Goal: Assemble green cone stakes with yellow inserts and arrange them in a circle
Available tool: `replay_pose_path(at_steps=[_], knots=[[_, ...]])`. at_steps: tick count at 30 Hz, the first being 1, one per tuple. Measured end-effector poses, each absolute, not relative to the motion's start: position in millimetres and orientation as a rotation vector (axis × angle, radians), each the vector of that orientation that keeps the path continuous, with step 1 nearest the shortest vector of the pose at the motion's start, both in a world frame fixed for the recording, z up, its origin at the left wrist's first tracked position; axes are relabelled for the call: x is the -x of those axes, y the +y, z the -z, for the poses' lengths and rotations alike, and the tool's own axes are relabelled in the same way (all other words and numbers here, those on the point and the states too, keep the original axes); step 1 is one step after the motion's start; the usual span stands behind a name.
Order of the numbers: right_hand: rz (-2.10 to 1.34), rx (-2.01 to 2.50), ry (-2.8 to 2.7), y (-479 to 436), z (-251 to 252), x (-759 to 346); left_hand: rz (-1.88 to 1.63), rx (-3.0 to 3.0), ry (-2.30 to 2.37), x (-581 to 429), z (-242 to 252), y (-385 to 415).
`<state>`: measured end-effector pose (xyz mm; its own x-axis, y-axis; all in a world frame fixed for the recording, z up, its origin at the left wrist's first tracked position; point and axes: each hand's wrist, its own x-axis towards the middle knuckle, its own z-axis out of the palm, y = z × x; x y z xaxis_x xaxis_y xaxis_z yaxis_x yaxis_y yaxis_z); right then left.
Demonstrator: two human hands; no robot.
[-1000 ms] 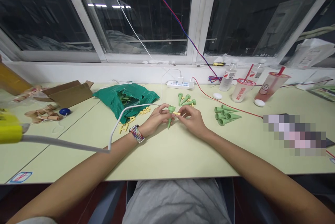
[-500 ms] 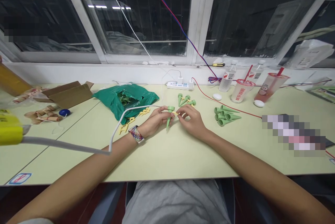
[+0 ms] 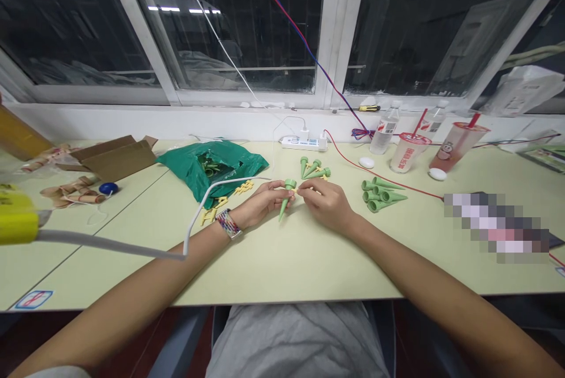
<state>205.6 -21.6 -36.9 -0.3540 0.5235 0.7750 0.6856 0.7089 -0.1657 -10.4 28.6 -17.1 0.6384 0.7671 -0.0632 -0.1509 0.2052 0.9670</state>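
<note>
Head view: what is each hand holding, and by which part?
The left hand grips a green plastic cone spike near its wide top end, tip down. The right hand pinches a small yellow plastic piece against that top.

Both hands, left hand (image 3: 260,201) and right hand (image 3: 324,201), pinch a green cone (image 3: 285,198) over the table (image 3: 282,260).

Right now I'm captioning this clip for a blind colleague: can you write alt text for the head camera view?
Two bare hands hold a green cone at a pale table: the left hand grips its body, the right hand pinches its wide top. A green bag lies to the left, a pile of green cones to the right, below dark windows.
</note>
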Motion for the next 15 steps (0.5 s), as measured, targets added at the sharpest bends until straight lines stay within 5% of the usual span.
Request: replay_pose_path(at_steps=[15], knots=[[-0.668,1.102,-1.616,-22,44,-194,-0.8,-1.275,0.663,6,24,26]])
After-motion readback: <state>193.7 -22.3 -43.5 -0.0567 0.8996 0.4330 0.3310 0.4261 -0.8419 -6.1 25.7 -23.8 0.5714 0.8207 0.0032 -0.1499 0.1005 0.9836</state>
